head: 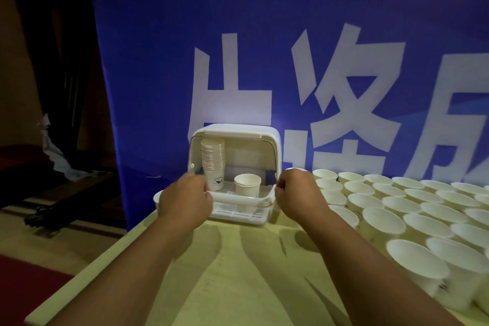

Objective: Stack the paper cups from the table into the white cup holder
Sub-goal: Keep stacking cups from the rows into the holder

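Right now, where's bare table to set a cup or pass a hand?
Bare: table in front of the holder, between the left hand and right hand, down to the near edge; also the strip along the left edge. Crowded: cups fill the right side. Both hands grip the holder's front.

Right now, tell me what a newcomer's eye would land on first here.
The huge blue banner with white characters fills the background. Below it, the white cup holder stands open on the table, a tall cup stack inside at left and a single cup beside it, while the left hand and right hand grip its front corners. Rows of loose paper cups crowd the table's right side.
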